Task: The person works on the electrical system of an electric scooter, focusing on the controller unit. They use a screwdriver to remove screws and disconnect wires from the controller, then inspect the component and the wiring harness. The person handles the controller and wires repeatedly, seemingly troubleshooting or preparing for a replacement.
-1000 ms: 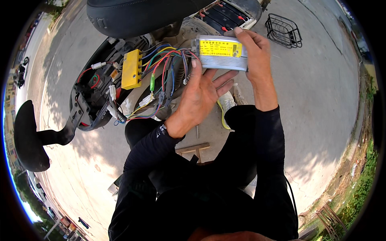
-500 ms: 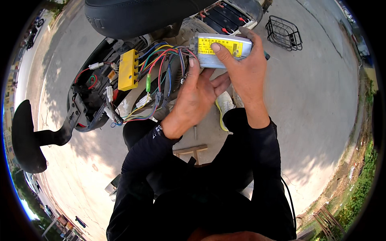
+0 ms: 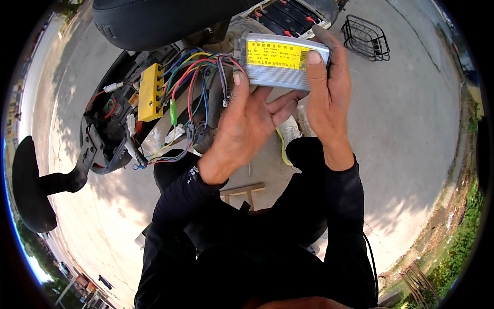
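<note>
A silver ribbed motor controller with a yellow printed label is held between my two hands, label side up. My right hand grips its right end, thumb over the label's edge and fingers behind. My left hand supports its left end from below, the thumb upright beside the cable exit and the other fingers under the body. Multicoloured wires run left from the controller to a yellow box with a row of terminals. A green connector and white plugs hang among the wires.
A black seat overhangs the vehicle's opened body, with black batteries beyond the controller. A black padded backrest sticks out at left. A wire basket lies on the concrete at the far right. A small wooden stool is between my legs.
My right thumb has moved from the middle of the label to its right end, uncovering more print. The controller has tilted slightly, its right end lower. The view has shifted a little.
</note>
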The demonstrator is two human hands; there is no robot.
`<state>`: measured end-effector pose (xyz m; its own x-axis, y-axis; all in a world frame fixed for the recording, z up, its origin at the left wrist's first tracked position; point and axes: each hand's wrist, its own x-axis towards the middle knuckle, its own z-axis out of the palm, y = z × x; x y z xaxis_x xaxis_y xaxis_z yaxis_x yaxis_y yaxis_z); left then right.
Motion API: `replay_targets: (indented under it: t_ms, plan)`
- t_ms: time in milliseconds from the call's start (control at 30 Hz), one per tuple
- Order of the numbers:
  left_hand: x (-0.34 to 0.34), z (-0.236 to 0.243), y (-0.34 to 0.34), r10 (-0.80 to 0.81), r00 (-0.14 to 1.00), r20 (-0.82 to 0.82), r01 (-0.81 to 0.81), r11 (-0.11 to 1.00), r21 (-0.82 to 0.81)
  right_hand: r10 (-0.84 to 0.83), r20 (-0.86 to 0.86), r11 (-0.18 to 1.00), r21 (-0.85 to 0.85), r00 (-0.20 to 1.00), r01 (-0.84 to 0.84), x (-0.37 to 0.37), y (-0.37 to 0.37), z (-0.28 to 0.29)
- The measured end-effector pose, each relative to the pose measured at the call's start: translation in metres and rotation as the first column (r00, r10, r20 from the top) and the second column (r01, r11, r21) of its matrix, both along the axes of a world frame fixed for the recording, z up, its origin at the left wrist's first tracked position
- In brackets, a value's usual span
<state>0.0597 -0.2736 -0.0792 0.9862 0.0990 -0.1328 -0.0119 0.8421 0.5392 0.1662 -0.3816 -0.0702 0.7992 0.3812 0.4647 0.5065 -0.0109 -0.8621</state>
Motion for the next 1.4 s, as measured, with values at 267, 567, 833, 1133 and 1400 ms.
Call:
replay_targets:
  t_ms: [267, 567, 833, 1133, 1400]
  plan:
    - [-0.002, 0.001, 0.001, -0.012, 1.000, 0.000, 0.012, 1.000, 0.016, -0.007, 0.026, 1.000, -0.003, 1.000, 0.007, 0.005, 0.000, -0.005]
    - [-0.003, -0.002, -0.001, 0.005, 1.000, -0.003, -0.005, 1.000, -0.027, 0.000, 0.008, 1.000, 0.011, 1.000, 0.000, 0.005, -0.001, -0.007]
    - [-0.002, -0.008, 0.000, 0.000, 0.999, -0.032, 0.001, 1.000, 0.013, -0.012, -0.182, 0.991, 0.126, 0.983, 0.035, 0.000, 0.011, -0.014]
    - [-0.002, -0.012, 0.002, 0.010, 1.000, -0.006, -0.010, 1.000, 0.010, -0.034, -0.162, 0.989, 0.135, 0.986, 0.056, 0.002, 0.015, -0.017]
    - [-0.002, -0.014, 0.003, 0.021, 1.000, 0.006, -0.021, 1.000, -0.005, -0.034, -0.190, 0.992, 0.117, 0.981, 0.057, 0.003, 0.015, -0.020]
